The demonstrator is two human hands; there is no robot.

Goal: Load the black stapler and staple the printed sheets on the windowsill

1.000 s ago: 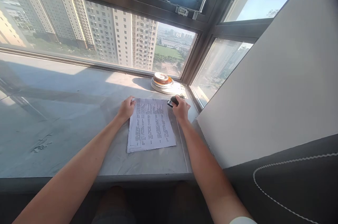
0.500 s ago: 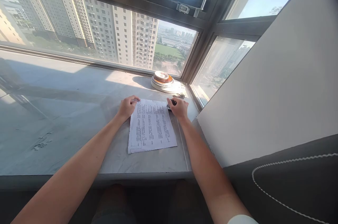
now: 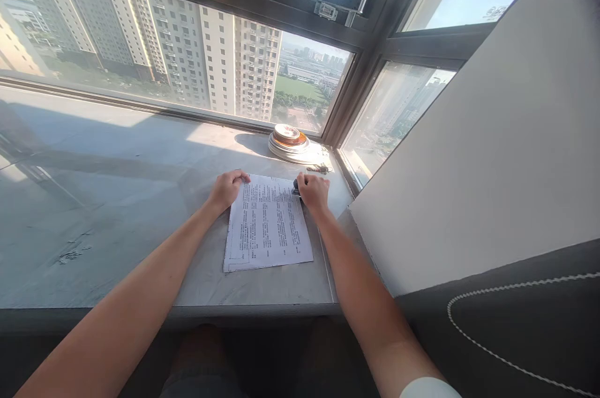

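Observation:
Printed sheets of paper [image 3: 267, 229] lie on the sill, covered with lines of small text; how many are stacked is unclear. My left hand [image 3: 227, 189] grips their far left corner with curled fingers. At the far right corner, my right hand [image 3: 315, 192] is closed around a small black stapler [image 3: 295, 188]. The stapler's metal front end sits over the paper's right edge, and my fingers cover most of its body.
A round stack of white and orange rolls [image 3: 288, 143] stands by the window corner, with small dark items [image 3: 319, 169] before it. Thin loose bits [image 3: 72, 253] lie on the sill [image 3: 140, 198] at left. A white wall panel [image 3: 469, 167] bounds the right side; a bead chain [image 3: 450, 310] hangs there.
My right hand has shifted slightly left with the stapler, whose front now overlaps the paper's edge more. The paper has slid a little left, and my left hand stays on its corner.

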